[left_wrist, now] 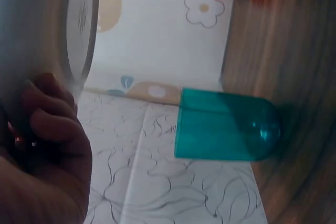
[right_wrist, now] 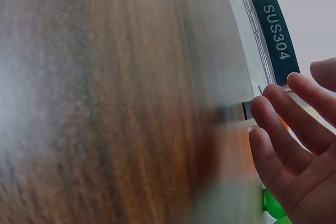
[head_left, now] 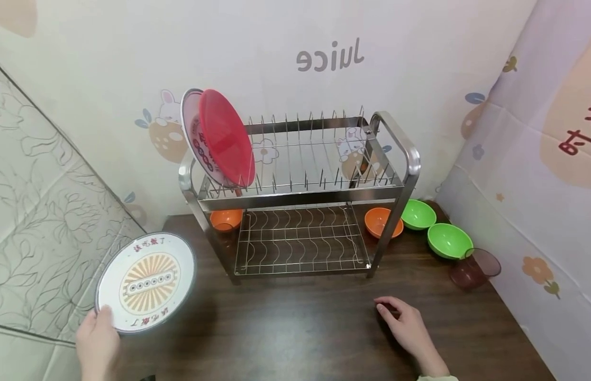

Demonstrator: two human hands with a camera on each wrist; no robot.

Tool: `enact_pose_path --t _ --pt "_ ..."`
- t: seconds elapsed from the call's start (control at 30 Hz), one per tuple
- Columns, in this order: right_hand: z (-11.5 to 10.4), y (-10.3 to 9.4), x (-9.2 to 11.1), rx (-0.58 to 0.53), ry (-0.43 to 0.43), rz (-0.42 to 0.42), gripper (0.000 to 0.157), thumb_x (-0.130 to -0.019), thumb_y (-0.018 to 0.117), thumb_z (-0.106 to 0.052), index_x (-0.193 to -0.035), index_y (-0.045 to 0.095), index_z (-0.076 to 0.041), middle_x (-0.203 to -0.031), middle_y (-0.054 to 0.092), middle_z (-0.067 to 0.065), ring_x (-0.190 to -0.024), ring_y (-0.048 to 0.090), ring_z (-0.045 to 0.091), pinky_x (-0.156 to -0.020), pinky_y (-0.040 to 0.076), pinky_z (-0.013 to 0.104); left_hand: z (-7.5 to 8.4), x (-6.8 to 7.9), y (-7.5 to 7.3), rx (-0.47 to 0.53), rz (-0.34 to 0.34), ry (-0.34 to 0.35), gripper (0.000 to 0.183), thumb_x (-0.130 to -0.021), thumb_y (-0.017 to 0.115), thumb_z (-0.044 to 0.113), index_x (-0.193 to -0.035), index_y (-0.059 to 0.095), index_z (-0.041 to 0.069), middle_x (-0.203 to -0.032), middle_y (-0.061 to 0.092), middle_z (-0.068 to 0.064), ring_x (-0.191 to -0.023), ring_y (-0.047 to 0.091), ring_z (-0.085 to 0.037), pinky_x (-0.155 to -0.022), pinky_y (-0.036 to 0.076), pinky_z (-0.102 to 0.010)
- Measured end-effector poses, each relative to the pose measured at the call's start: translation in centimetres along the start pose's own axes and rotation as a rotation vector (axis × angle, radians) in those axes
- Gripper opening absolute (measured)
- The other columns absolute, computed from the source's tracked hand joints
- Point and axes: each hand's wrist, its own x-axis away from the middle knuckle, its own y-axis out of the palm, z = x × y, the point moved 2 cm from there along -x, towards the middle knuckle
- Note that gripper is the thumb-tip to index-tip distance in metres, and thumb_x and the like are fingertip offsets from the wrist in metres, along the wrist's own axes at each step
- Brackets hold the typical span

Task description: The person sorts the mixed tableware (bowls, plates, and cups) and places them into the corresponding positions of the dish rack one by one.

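My left hand (head_left: pixel 99 341) grips the lower left rim of a white patterned plate (head_left: pixel 149 283), thumb on its face, left of the rack. In the left wrist view the fingers curl under the plate (left_wrist: pixel 81 24). A metal two-tier dish rack (head_left: pixel 300 196) stands on the table; at the left of its top tier a red plate (head_left: pixel 226 137) and a patterned plate (head_left: pixel 190 116) lean upright side by side. My right hand (head_left: pixel 407 325) is over the table in front of the rack's right side, fingers loosely bent, holding nothing.
Right of the rack stand two green bowls (head_left: pixel 449 241), an orange bowl (head_left: pixel 378 221) and a purple cup (head_left: pixel 475 269). Another orange bowl (head_left: pixel 226 218) is behind the rack's left leg. A teal cup (left_wrist: pixel 226 124) shows in the left wrist view. Printed cloth (head_left: pixel 276 63) hangs behind.
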Motion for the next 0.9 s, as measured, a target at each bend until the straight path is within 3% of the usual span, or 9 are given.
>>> enact_pose_path --t 0.07,0.1,0.23,0.37,0.5,0.6,0.7,0.8,0.9 --pt "0.0 0.0 0.0 0.001 -0.005 0.009 0.017 -0.098 0.066 -0.026 -0.108 0.074 -0.015 -0.104 0.072 -0.005 -0.097 0.064 0.013 -0.079 0.053 0.031 -0.2 -0.1 -0.2 -0.045 -0.034 0.001 0.067 -0.106 0.02 0.05 -0.155 0.027 0.005 -0.142 0.045 -0.027 -0.136 0.037 -0.037 -0.114 0.023 -0.054" --pt "0.0 0.0 0.1 0.003 -0.01 0.014 0.017 -0.098 0.066 -0.025 -0.107 0.074 -0.015 -0.104 0.072 -0.005 -0.096 0.064 0.012 -0.079 0.053 0.031 -0.4 -0.2 -0.4 -0.064 -0.057 0.017 0.069 -0.106 0.02 0.051 -0.154 0.026 0.002 -0.142 0.045 -0.028 -0.14 0.032 -0.038 -0.115 0.018 -0.057" --pt "0.1 0.0 0.1 -0.005 -0.021 0.031 0.015 -0.097 0.067 -0.024 -0.106 0.075 -0.014 -0.101 0.072 -0.006 -0.094 0.064 0.008 -0.077 0.052 0.029 -0.9 -0.4 -0.5 -0.14 -0.12 0.077 0.071 -0.106 0.02 0.051 -0.152 0.029 -0.003 -0.129 0.052 -0.031 -0.133 0.038 -0.04 -0.112 0.02 -0.061" --pt "0.0 0.1 0.0 -0.06 -0.02 0.027 0.016 -0.097 0.067 -0.023 -0.107 0.074 -0.012 -0.098 0.073 -0.005 -0.089 0.065 0.005 -0.075 0.053 0.026 -1.1 -0.4 0.0 -0.206 -0.194 0.11 0.074 -0.105 0.018 0.053 -0.151 0.028 -0.005 -0.125 0.056 -0.03 -0.124 0.045 -0.039 -0.108 0.024 -0.065" --pt "-0.3 0.1 -0.1 -0.09 -0.024 0.028 0.016 -0.097 0.067 -0.022 -0.107 0.074 -0.011 -0.097 0.073 -0.004 -0.087 0.066 0.005 -0.075 0.053 0.026 -1.1 0.0 0.8 -0.281 -0.27 0.155 0.077 -0.105 0.015 0.054 -0.151 0.028 -0.006 -0.11 0.064 -0.025 -0.112 0.055 -0.036 -0.104 0.031 -0.063" --pt "-0.5 0.2 -0.1 -0.095 -0.013 0.013 0.016 -0.097 0.066 -0.022 -0.108 0.074 -0.012 -0.097 0.073 -0.005 -0.088 0.066 0.005 -0.076 0.052 0.026 -1.3 0.4 1.5 -0.283 -0.334 0.183 0.077 -0.105 0.014 0.054 -0.15 0.029 -0.007 -0.112 0.065 -0.024 -0.114 0.056 -0.034 -0.106 0.032 -0.06" --pt "-1.0 0.5 -0.1 -0.104 -0.011 -0.01 0.016 -0.097 0.067 -0.022 -0.108 0.074 -0.013 -0.097 0.073 -0.006 -0.089 0.066 0.005 -0.078 0.053 0.028 -1.7 0.8 2.6 -0.253 -0.399 0.194 0.078 -0.105 0.015 0.054 -0.15 0.027 -0.007 -0.128 0.057 -0.028 -0.131 0.044 -0.039 -0.11 0.027 -0.06" --pt "-1.9 1.2 0.1 -0.129 -0.03 -0.034 0.014 -0.097 0.067 -0.021 -0.107 0.074 -0.014 -0.096 0.073 -0.009 -0.09 0.066 0.005 -0.079 0.052 0.03 -2.1 1.2 3.8 -0.242 -0.427 0.206 0.074 -0.106 0.016 0.052 -0.149 0.031 -0.006 -0.131 0.056 -0.027 -0.136 0.04 -0.041 -0.111 0.027 -0.059" --pt "-2.9 2.1 0.4 -0.162 -0.061 -0.058 0.011 -0.095 0.069 -0.017 -0.105 0.074 -0.014 -0.095 0.072 -0.01 -0.09 0.065 0.005 -0.08 0.052 0.032 -2.3 1.5 4.9 -0.231 -0.437 0.234 0.069 -0.107 0.02 0.048 -0.147 0.036 -0.006 -0.121 0.064 -0.022 -0.126 0.052 -0.035 -0.11 0.031 -0.056"
